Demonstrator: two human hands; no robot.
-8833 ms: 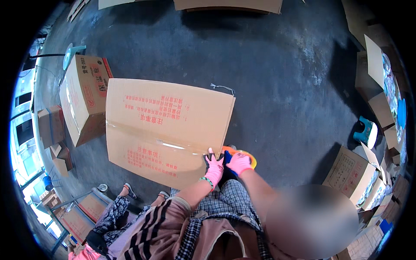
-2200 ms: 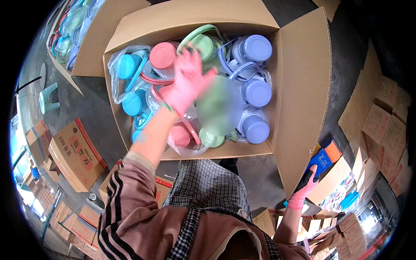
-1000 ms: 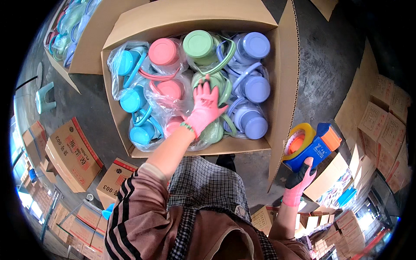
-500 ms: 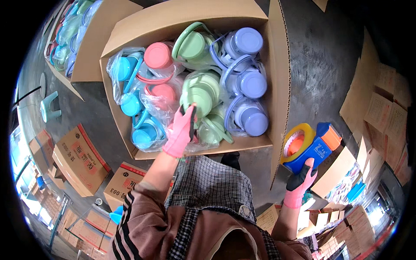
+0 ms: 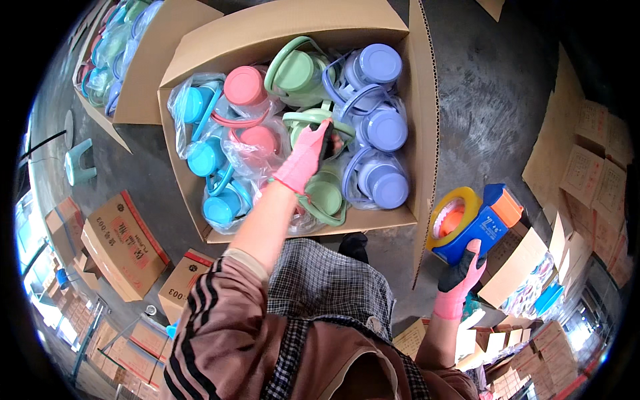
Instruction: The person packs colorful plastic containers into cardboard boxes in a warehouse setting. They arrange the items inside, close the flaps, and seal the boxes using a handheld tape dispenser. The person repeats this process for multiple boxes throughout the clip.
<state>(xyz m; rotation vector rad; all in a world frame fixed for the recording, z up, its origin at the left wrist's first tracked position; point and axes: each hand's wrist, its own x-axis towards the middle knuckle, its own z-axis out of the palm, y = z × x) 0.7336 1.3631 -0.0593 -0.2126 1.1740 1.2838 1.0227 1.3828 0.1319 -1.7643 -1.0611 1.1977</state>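
1. Head view: the left hand [image 5: 310, 157] is over the middle of an open carton [image 5: 293, 20], its fingers closed narrowly on the green handle [image 5: 293, 116] of the middle green pot [image 5: 297, 137].
2. Right hand [image 5: 461, 275]: thumb and fingers grip the lower edge of a blue tape dispenser [image 5: 479, 235], loaded with a yellow tape roll [image 5: 463, 195], outside the carton and just beside its right flap [image 5: 427, 100].
3. A pull on the green handle could drag or tilt neighbouring pots, since handles and loose plastic bags [image 5: 257, 160] crowd together around it.
4. Thin plastic caught under the fingers might tear or bunch up.
5. Held only by its lower edge, the dispenser could tip in the hand or knock the flap.
6. Inside the carton, lidded pots stand in 4 colours: 3 blue pots [image 5: 205, 157] at left, then pink pots [image 5: 245, 85], with 2 lids plain to see, 3 green, and 3 purple pots [image 5: 387, 130] at right.
7. Another open carton [image 5: 150, 77] at upper left holds similar bagged, mixed-colour items.
8. An open carton [image 5: 503, 283] at lower right holds wrapped things, probably similar, though too small to tell.
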